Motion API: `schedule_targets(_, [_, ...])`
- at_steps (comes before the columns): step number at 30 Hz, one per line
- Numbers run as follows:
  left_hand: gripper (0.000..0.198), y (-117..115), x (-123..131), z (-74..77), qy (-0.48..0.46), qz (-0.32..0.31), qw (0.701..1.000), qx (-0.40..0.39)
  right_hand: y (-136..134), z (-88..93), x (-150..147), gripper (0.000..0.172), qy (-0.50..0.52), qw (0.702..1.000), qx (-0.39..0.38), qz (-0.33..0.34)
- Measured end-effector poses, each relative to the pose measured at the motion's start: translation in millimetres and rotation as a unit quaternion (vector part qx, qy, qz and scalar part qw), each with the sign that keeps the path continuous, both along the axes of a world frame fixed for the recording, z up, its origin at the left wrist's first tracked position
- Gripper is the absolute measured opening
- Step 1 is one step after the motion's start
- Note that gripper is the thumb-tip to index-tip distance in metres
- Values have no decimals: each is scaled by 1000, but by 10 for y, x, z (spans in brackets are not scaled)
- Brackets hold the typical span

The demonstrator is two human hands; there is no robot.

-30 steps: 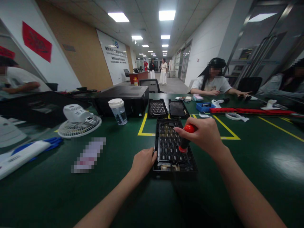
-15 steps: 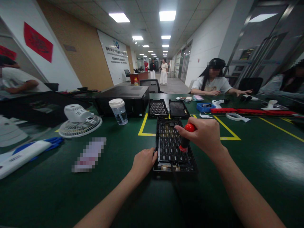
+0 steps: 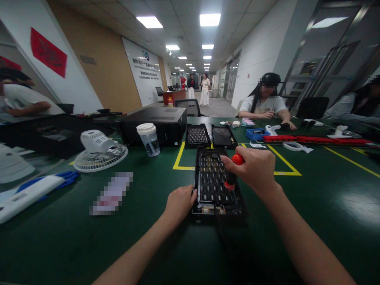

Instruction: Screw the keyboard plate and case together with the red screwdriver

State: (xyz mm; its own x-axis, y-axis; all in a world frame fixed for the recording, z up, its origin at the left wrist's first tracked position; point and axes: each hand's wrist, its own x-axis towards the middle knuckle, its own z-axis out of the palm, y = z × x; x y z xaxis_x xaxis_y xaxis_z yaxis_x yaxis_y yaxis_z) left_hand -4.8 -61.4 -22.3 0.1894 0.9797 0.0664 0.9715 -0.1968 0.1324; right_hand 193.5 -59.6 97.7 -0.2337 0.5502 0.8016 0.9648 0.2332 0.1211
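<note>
A shallow black case point(image 3: 194, 206) lies in front of me, holding a black inner panel with rows of rounded cells point(image 3: 212, 180). My left hand point(image 3: 180, 201) grips the case's left rim near its lower corner, with the thumb along the edge and the other fingers partly hidden. In my right hand point(image 3: 257, 168) is a screwdriver point(image 3: 230, 178) with a red and black handle, fingers closed round it and thumb across the upper part. It points down over the right side of the case; its tip is too dark to make out. A dark cable point(image 3: 219, 221) runs from the case's near end.
Beyond the case lie two similar black trays point(image 3: 197, 135) and yellow tape point(image 3: 178, 158). A lidded cup point(image 3: 150, 140), a white fan point(image 3: 101, 152) and a large black box point(image 3: 154, 122) stand leftward. A blue tray point(image 3: 255, 134) and a tape roll point(image 3: 292, 146) lie rightward; co-workers sit around.
My hands, the screwdriver and the case hold nearly the same position. Across the table on the right, a co-worker's hands have drawn in closer to the body.
</note>
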Motion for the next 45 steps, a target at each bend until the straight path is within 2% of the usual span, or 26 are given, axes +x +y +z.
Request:
schedule_targets(15, [38,-7,13,28,4,9,1000,-12,-17,-29,-28,56,-9,1000,14,-8])
schedule_targets(23, [36,1,9,5,3,0,1000,0,-24,-34,-44,33,2,1000,1,27])
schedule_targets(29, [36,-8,10,19,10,7,1000,-10,-49,30,-32,26,44,991,-87,96])
schedule_targets(34, [36,-2,9,21,5,8,1000,-14,-32,104,43,26,113,958,-199,175])
schedule_targets(36, [37,2,4,7,0,3,1000,-8,5,101,68,25,157,926,-253,230])
schedule_targets(38, [37,4,1,-6,-4,-1,1000,-2,62,70,73,26,214,868,-314,319])
schedule_targets(39, [38,4,2,-11,-6,-2,1000,0,93,47,66,28,247,826,-345,371])
schedule_targets(41, [38,5,5,-15,-7,-2,1000,-2,153,-9,37,32,320,723,-393,469])
schedule_targets(43, [37,8,8,-15,-7,-2,1000,-6,191,-63,-3,34,387,625,-422,530])
schedule_targets(45, [37,12,8,-15,-6,-2,1000,-6,202,-105,-36,35,433,542,-445,566])
